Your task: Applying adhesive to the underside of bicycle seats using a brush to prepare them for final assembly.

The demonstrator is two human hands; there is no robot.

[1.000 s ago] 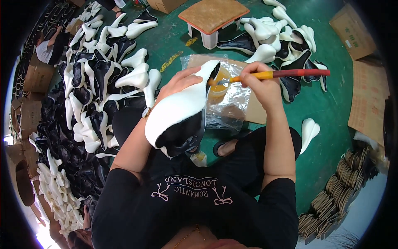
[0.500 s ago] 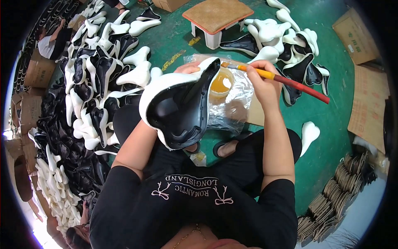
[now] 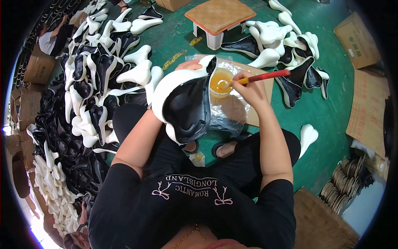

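My left hand grips a bicycle saddle near its narrow nose. The saddle is tilted, with its hollow black shell facing right and white padding around the outside. My right hand is closed around a brush with a red and yellow handle. The brush end points down into a round tub of yellow liquid, and its bristles are hard to make out there. Under the tub lie a clear plastic sheet and a piece of cardboard.
White and black saddle parts are heaped on the left, with black shells nearer. Another saddle heap lies far right, beside a low stool. One saddle rests right of my knee. Cardboard boxes stand at the right; other people sit leftward.
My right hand has brought the brush from the saddle's nose down into the tub. The saddle has shifted slightly right and turned more on edge, still in my left hand.
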